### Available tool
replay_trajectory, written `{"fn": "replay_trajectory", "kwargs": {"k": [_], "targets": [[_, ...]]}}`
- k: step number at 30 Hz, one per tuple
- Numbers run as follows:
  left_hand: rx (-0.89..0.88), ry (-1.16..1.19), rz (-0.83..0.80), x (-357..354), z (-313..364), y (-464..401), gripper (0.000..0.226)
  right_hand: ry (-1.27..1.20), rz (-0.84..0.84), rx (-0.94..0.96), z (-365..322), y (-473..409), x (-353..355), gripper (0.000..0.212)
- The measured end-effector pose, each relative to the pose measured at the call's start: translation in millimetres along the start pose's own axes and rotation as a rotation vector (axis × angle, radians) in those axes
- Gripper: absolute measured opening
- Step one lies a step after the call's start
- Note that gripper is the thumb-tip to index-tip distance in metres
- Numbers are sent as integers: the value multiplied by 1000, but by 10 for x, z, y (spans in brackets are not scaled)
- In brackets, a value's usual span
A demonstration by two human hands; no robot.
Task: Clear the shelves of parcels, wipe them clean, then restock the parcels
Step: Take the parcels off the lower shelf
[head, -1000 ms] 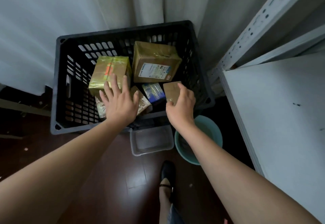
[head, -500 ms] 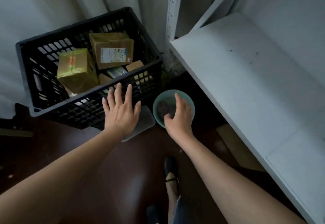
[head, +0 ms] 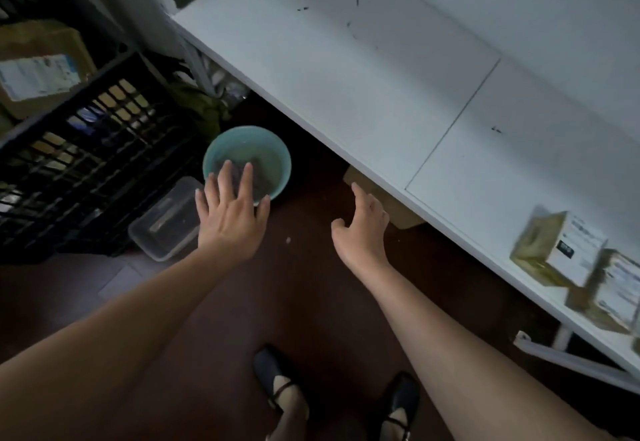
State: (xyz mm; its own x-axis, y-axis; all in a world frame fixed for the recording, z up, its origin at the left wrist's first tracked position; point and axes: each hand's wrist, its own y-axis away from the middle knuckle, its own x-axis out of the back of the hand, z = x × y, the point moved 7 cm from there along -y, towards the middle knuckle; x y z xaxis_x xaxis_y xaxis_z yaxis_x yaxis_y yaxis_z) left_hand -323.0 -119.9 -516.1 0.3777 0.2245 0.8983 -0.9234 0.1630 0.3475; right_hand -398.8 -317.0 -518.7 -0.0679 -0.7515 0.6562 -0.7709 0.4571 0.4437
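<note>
crate (head: 86, 170): far left of frame, holds cleared parcels (head: 38, 73)
left hand (head: 230, 213): fingers spread, empty, above basin (head: 282, 177) rim
right hand (head: 363, 229): loosely curled, empty, centre frame
shelf (head: 363, 70): right, two parcels left at lower right; grab both, avoid knocking

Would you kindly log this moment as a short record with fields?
left hand: open, above the teal basin
right hand: open, holds nothing
basin: on the floor, dark cloth inside
shelf: mostly bare, two parcels at its right end
crate: black, holds parcels
</note>
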Motion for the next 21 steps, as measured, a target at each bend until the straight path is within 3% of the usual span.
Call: {"fn": "replay_trajectory", "kwargs": {"k": [11, 21], "targets": [[-170, -35, -46, -815, 1902, 456, 61, -53, 189, -164, 1840, 247, 1509, 64], [-379, 2, -205, -1796, 3604, 1087, 60, -11, 325, -261, 3296, 489, 2489, 61]]}}
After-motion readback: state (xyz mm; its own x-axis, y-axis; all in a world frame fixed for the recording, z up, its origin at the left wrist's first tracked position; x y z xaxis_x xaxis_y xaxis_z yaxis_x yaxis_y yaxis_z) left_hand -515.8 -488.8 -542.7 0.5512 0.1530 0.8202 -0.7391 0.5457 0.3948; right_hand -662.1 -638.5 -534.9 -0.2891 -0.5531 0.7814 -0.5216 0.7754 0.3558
